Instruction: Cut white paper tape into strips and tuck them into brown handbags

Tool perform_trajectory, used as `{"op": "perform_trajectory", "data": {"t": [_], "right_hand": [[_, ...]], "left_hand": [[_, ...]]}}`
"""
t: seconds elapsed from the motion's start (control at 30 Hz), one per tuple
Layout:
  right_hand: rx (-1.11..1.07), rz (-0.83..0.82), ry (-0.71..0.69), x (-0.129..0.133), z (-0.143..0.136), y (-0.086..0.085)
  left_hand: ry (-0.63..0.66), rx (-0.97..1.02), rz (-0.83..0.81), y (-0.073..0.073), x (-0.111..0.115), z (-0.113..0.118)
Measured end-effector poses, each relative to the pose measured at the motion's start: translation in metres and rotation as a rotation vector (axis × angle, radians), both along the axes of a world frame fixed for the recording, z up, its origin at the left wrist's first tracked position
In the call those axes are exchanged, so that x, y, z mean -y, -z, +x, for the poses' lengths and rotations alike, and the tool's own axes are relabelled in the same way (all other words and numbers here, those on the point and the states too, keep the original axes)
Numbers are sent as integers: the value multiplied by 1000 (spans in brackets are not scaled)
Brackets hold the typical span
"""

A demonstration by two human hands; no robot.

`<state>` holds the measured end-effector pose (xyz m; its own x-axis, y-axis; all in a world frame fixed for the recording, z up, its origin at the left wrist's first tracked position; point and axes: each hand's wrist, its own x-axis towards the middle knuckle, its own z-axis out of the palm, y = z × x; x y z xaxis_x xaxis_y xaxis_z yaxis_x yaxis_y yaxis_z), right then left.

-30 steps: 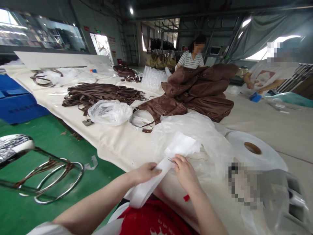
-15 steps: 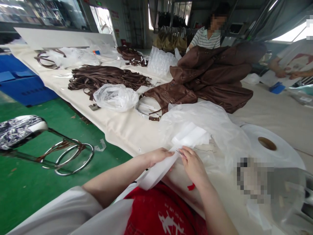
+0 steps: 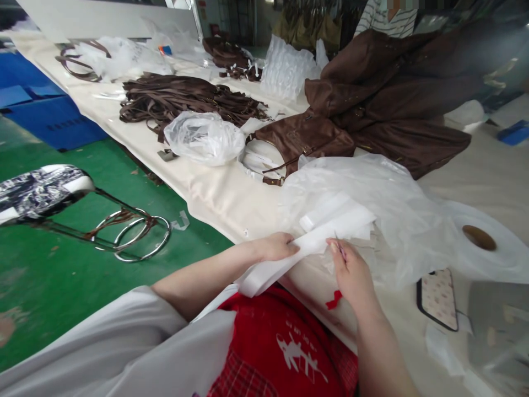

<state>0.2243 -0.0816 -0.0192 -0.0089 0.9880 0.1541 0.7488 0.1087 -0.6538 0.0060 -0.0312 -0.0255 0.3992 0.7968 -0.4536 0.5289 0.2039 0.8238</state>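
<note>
My left hand (image 3: 278,246) is closed on a folded white strip (image 3: 268,271), which runs from my lap up onto the table. My right hand (image 3: 349,267) pinches a small pointed tool (image 3: 340,248), perhaps small scissors, at the strip's right side. Beyond both hands lie more folded white sheets (image 3: 336,216) and a large clear plastic sheet (image 3: 372,182). A red scrap (image 3: 334,300) rests beside my right wrist.
Brown bags (image 3: 384,105) are heaped behind the plastic, with brown straps (image 3: 185,99) to their left. At right are a white roll (image 3: 502,242) and a phone (image 3: 438,298). A stool (image 3: 45,190) stands at left. Across the table, a person's striped shirt (image 3: 386,21) shows.
My right hand has moved away from my left hand, rightward along the strip. The view has tilted down, and the phone now shows clearly.
</note>
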Motion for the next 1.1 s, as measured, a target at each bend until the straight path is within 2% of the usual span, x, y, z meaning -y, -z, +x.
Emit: {"op": "perform_trajectory", "data": {"t": [0.13,0.23,0.3,0.37,0.47,0.53,0.63,0.73,0.83,0.93,1.1], "right_hand": [[-87,-61,111,5,4,-3],[-77,-46,110,5,6,-7],[-35,20,96,2,10,-14],[85,142,83,-7,18,-28],[383,274,47,-33,39,-55],[548,282,40,-58,56,-74],[694,258,132,-91,79,-98],[730,201,195,-102,86,-109],[656,105,195,-85,71,-100],[483,-41,216,-53,44,-74],[-331,-288,118,-1,0,-15]], "left_hand": [[116,-65,2,-2,3,-11],[175,-100,36,-5,5,-13],[193,-116,62,-9,5,-13],[199,-130,81,-12,5,-12],[200,-155,100,-14,3,-10],[197,-173,103,-14,1,-9],[185,-182,102,-13,-3,-5],[162,-165,130,-14,-4,-1],[144,-133,167,-16,-3,2],[144,-73,224,-18,-1,7],[120,-63,306,-17,-5,20]]}}
